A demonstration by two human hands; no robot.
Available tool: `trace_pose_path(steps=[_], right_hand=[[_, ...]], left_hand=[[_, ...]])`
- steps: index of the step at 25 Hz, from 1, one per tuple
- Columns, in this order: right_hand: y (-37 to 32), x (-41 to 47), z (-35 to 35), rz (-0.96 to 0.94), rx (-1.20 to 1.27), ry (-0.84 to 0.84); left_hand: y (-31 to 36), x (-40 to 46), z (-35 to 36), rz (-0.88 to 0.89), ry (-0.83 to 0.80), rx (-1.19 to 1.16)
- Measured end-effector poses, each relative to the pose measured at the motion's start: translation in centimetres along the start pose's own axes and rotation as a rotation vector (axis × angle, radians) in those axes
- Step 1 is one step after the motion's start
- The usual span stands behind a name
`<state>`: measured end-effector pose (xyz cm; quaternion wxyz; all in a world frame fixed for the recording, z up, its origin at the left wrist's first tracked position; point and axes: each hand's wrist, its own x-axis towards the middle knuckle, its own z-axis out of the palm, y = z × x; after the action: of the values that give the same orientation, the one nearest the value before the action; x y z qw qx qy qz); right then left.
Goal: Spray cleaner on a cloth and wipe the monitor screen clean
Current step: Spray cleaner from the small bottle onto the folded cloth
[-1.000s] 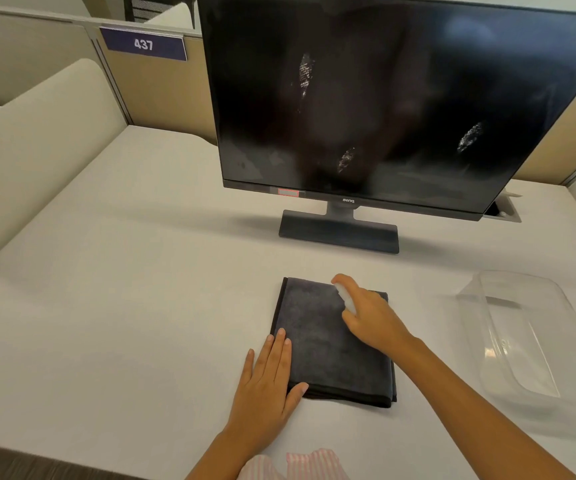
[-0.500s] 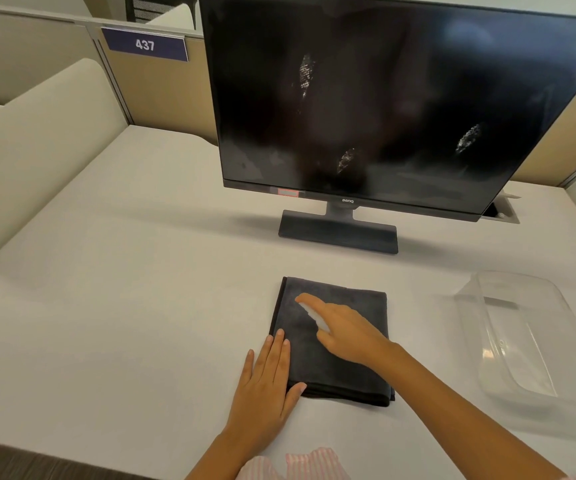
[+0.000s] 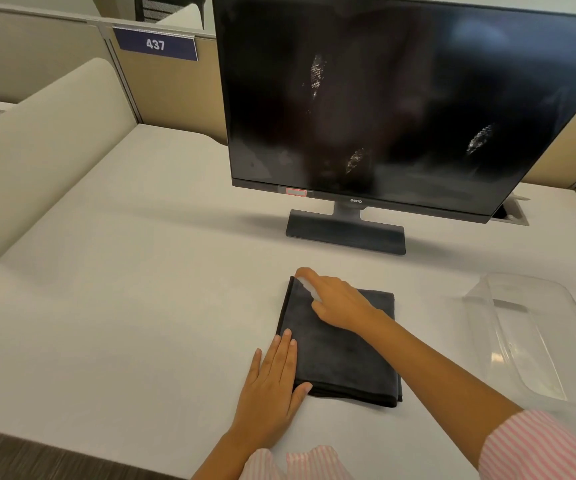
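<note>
A dark grey folded cloth (image 3: 345, 355) lies flat on the white desk in front of the black monitor (image 3: 400, 98). The dark screen carries three whitish smudges: one upper middle, one lower middle, one at the right. My left hand (image 3: 272, 386) rests flat on the cloth's near left corner and the desk beside it. My right hand (image 3: 342, 303) hovers over the cloth's far left corner, curled around a small white spray bottle (image 3: 309, 289), index finger stretched along its top. Most of the bottle is hidden by the fingers.
A clear plastic container (image 3: 536, 341) sits on the desk at the right. The monitor's flat base (image 3: 345, 232) stands just beyond the cloth. Beige partitions enclose the desk, one with a "437" sign (image 3: 154, 45). A cable hatch (image 3: 511, 216) is behind the monitor's right corner.
My right hand has travelled left across the far part of the cloth with the bottle, from its right side to its far left corner. The left hand has stayed put.
</note>
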<state>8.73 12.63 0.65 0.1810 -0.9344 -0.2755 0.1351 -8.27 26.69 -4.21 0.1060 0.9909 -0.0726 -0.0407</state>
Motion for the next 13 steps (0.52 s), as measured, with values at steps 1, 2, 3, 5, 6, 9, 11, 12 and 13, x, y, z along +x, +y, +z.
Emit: trace_pose_path(steps=[1,2,3,5,6,9,11,12,13], right_hand=[[0.2,0.2,-0.2,0.013,0.002,0.003],[0.4,0.4,-0.3,0.029,0.005,0.011],[0.6,0.6,-0.4,0.046,0.009,0.022],[1.0,0.8,-0.6,0.075,0.021,0.046],[1.2,0.9,-0.8,0.088,0.033,0.061],[1.5,0.8,-1.2,0.123,0.069,0.102],[1.8,0.6,-1.5,0.169,0.063,0.1],[2.0,0.4,-1.6,0.187,0.059,0.092],[2.2,0.1,-1.7,0.193,0.057,0.087]], left_hand=[[0.0,0.0,-0.1,-0.001,0.0,0.001],[0.1,0.0,-0.2,-0.003,-0.001,0.002],[0.1,0.0,-0.3,-0.006,-0.001,0.004],[0.1,0.0,-0.4,-0.01,0.004,0.004],[0.2,0.0,-0.5,-0.01,0.005,0.002],[0.1,0.0,-0.5,-0.007,0.001,0.005],[0.1,0.0,-0.5,-0.005,-0.001,0.002],[0.1,0.0,-0.4,-0.004,-0.004,-0.004],[0.1,0.0,-0.4,-0.002,-0.007,-0.009]])
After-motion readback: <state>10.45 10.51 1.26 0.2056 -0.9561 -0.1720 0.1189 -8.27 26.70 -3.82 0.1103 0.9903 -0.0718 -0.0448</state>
